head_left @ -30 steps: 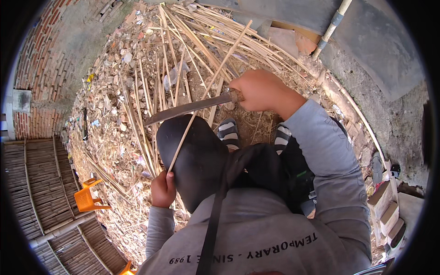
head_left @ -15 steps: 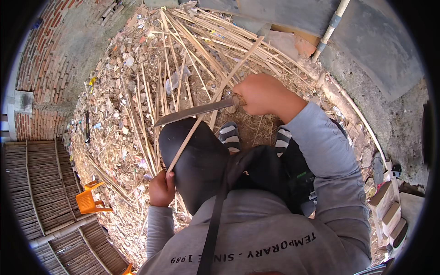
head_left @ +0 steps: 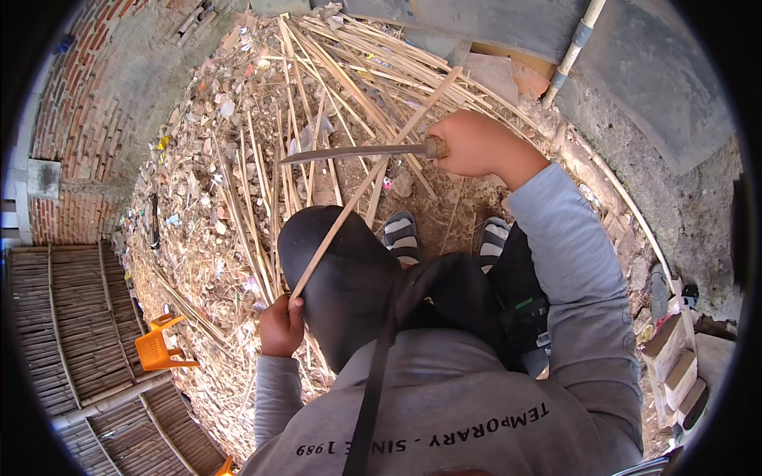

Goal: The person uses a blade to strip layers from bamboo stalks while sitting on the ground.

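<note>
My left hand (head_left: 281,326) is closed around the near end of a long, flat bamboo strip (head_left: 339,223). The strip slants away over my left knee (head_left: 337,278), toward the far right. In my right hand (head_left: 470,145) is the handle of a machete (head_left: 353,152), gripped in a fist. Its long blade points left and lies across the strip, beyond my knee. Whether the blade touches the strip I cannot tell.
Many split bamboo strips (head_left: 389,59) lie on the littered ground ahead. An orange plastic chair (head_left: 159,347) stands at the left by a slatted bamboo panel (head_left: 67,317). A pipe (head_left: 573,51) rises at the far right. Wood blocks (head_left: 679,377) sit at the right.
My right hand has moved the machete farther away along the strip and slightly right, and the blade now lies more level. My left hand and the strip have hardly moved.
</note>
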The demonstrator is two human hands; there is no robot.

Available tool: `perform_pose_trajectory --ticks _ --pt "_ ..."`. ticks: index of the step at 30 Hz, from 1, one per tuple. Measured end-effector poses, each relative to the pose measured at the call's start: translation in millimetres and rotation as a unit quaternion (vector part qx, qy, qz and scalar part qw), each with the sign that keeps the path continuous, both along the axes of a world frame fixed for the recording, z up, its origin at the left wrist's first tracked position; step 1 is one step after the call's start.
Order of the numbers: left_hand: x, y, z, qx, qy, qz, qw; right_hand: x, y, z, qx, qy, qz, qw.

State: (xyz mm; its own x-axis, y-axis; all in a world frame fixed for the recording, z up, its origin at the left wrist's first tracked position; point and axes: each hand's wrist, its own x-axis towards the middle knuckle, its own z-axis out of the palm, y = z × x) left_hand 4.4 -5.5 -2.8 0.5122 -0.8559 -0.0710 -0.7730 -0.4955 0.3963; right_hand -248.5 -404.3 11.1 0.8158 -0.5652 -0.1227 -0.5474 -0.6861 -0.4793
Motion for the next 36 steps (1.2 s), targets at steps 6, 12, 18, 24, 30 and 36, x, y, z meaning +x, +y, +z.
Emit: perform_pose_trajectory --ticks 6,12,18,24,30,36 --pt "-0.2 1.6 -5.3 -0.02 0.017 -0.003 1.0 -1.8 -7.6 0.4 0.032 -0.033 -0.027 0.999" --pt "-2.2 3.0 -11.7 -0.049 0.07 0.009 0.996 0.4 10.0 15.7 -0.002 -0.058 0.062 0.996" --pt "-5.8 -0.5 -7.9 -0.039 0.07 0.027 0.996 -14.5 -11.5 12.4 0.015 -0.094 -0.019 0.995" --pt "-2.2 3.4 -10.6 -0.042 0.066 0.019 0.997 1.1 15.2 20.2 -0.025 -0.076 0.058 0.995" --pt "-2.4 0.1 -9.3 -0.031 0.062 0.015 0.997 -20.2 -25.6 2.7 -0.032 -0.168 -0.085 0.982" --pt "0.3 3.2 -13.0 -0.053 0.089 0.011 0.995 3.6 18.4 22.7 -0.044 -0.071 0.037 0.996"
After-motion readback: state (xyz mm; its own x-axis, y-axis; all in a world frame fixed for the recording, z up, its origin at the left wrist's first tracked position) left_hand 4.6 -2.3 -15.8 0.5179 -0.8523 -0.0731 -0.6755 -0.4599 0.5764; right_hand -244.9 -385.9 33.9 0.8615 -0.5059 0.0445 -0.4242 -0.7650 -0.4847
